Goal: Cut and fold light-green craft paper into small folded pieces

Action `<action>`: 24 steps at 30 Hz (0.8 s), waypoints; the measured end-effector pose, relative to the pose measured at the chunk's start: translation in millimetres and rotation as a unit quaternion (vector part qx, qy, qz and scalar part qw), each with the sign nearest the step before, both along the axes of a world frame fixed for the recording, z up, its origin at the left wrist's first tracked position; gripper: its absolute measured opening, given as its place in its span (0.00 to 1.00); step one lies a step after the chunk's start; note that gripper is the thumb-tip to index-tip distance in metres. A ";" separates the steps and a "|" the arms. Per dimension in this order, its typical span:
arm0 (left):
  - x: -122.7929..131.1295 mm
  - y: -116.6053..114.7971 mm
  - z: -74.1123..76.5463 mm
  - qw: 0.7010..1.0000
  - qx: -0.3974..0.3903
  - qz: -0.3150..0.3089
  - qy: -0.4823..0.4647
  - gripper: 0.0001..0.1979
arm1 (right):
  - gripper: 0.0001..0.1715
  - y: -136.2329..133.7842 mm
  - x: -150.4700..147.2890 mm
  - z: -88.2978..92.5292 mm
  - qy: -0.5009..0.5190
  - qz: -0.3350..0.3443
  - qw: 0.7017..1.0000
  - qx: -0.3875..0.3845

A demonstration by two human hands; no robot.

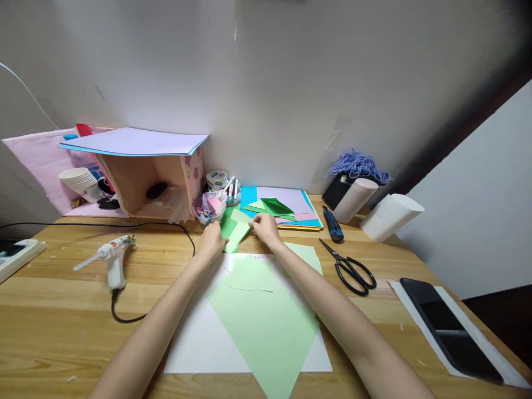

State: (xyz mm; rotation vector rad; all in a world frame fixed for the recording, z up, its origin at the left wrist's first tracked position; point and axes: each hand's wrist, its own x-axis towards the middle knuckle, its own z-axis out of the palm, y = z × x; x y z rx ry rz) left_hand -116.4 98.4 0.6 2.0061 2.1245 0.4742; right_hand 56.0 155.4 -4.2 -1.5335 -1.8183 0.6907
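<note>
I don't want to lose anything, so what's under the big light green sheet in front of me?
White paper shows beneath the light green sheet, whose near corner reaches past it over the wooden tabletop. Whatever the sheet fully covers can't be seen.

- And centre table, a top sheet [270, 327] is lying over a base sheet [191, 349], its tip poking past the front edge!
- Just behind, paper pieces [240, 235] are lying between the left hand [211, 241] and the right hand [265, 228].
- Beyond them, a bowl [222, 214] is sitting left, a paper stack [249, 194] right, folded paper [277, 207] resting on top.
- Over left, a glue gun [116, 271] is lying before a box [195, 174], right of a power strip [25, 260].
- Far right, a phone [451, 327] is lying on a paper slip [475, 332]; scissors [343, 260] are resting before a utility knife [333, 224].
</note>
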 end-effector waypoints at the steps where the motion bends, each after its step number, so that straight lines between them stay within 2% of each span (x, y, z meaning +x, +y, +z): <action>1: 0.5 -0.6 0.5 1.000 0.000 0.005 0.012 0.24 | 0.07 -0.7 2.1 1.9 0.001 0.003 1.000 0.005; 5: 1.3 -0.5 0.8 0.998 -0.003 0.020 0.052 0.20 | 0.11 -5.1 12.1 15.4 0.009 0.016 0.999 0.033; 9: 0.9 0.7 -0.6 0.998 -0.001 0.021 0.067 0.18 | 0.13 -5.5 26.4 35.2 0.035 0.003 0.997 0.068; 12: 2.4 -1.0 0.5 0.998 0.008 0.015 0.068 0.17 | 0.09 -1.3 35.9 44.5 0.117 -0.002 0.993 0.027; 14: 5.1 -3.6 3.2 0.997 0.016 0.012 0.069 0.16 | 0.05 2.5 39.3 44.2 0.154 -0.003 0.988 -0.012; 17: 11.2 -7.6 8.4 0.997 0.040 0.003 0.066 0.14 | 0.01 8.1 39.5 34.7 0.156 -0.009 0.986 -0.049; 20: 17.0 -8.7 9.6 0.995 0.078 -0.032 0.045 0.15 | 0.05 13.0 36.6 22.8 0.149 -0.006 0.985 -0.084; 24: 19.7 -4.9 0.9 0.992 0.080 -0.095 0.004 0.15 | 0.08 15.4 32.5 17.6 0.109 0.014 0.987 -0.117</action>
